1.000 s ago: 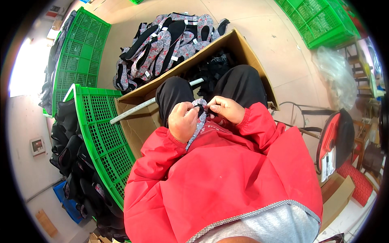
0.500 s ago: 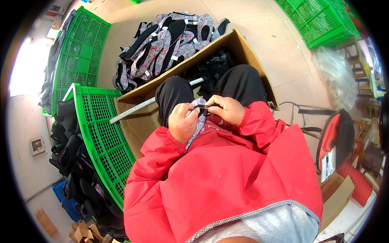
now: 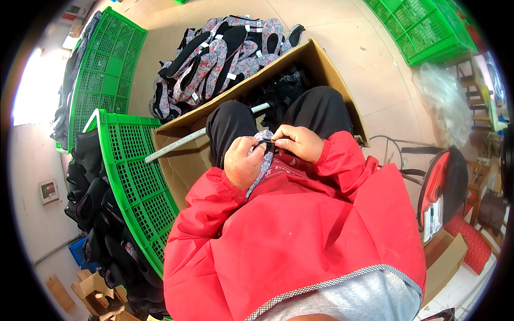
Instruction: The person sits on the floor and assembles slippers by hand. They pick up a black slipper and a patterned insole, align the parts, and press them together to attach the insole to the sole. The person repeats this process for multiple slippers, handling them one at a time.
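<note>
Over my lap, my left hand [image 3: 242, 162] is closed on a grey floral slipper [image 3: 263, 172] with a black opening. The slipper's patterned end runs down along my fingers toward the red apron. My right hand [image 3: 299, 143] is pinched at the slipper's black edge, fingertips close to those of the left. A thin dark strip or tool shows between the two hands, too small to make out. Beyond my knees, several matching slippers [image 3: 214, 64] with white tags lie heaped on the floor.
An open cardboard box [image 3: 337, 80] holding dark pieces lies under my knees, with a pale rod [image 3: 182, 144] across it. Left stands a green crate [image 3: 136, 160] beside black slippers [image 3: 93, 198]. A clear plastic bag [image 3: 447, 101] and red-black chair [image 3: 441, 182] are right.
The fingers of both hands have shifted slightly at the slipper's edge, and more of its black opening shows. The heap and crates stay put.
</note>
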Demonstrator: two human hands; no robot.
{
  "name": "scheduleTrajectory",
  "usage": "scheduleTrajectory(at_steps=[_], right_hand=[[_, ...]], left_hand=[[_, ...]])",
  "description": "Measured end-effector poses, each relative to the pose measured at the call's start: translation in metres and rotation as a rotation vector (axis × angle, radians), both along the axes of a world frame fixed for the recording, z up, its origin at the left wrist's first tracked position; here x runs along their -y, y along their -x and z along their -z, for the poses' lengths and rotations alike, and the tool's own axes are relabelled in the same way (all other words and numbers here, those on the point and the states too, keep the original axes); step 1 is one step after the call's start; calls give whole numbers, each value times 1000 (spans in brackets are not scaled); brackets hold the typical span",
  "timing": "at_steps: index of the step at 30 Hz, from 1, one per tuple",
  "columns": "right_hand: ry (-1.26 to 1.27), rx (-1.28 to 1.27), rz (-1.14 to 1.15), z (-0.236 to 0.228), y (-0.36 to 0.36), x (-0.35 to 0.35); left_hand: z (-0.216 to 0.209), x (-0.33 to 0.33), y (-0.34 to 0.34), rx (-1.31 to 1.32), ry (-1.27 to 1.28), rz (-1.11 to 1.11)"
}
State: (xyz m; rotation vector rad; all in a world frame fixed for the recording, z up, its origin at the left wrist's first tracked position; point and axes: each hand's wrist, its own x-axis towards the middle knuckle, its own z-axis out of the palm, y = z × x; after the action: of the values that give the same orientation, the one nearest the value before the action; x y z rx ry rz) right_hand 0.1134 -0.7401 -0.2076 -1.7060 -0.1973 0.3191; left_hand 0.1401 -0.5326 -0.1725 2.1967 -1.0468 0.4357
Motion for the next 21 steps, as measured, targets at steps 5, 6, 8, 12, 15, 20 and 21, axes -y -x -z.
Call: scheduleTrajectory(at_steps=[5,6,8,12,15,20,21], right_hand=[[55,-10,-9,-5,-2,0],[67,9,-9,-5,-1,0],[92,48,-9,-6,-1,1],[114,34,-8,-8,-1,2],[116,31,-22,-9,-2,2],[101,38,-29,-10,-3,4],[98,30,-35,-10,-4,4]], left_hand=[[1,-1,0,-3,-4,-4],[1,-1,0,-4,-3,-3],[1,-1,0,-6,-4,-3],[1,-1,1,-11,-9,-9],[1,0,1,-12,-4,-10],[-2,0,0,-10,-5,8],[-1,-1,0,-11,-4,9]])
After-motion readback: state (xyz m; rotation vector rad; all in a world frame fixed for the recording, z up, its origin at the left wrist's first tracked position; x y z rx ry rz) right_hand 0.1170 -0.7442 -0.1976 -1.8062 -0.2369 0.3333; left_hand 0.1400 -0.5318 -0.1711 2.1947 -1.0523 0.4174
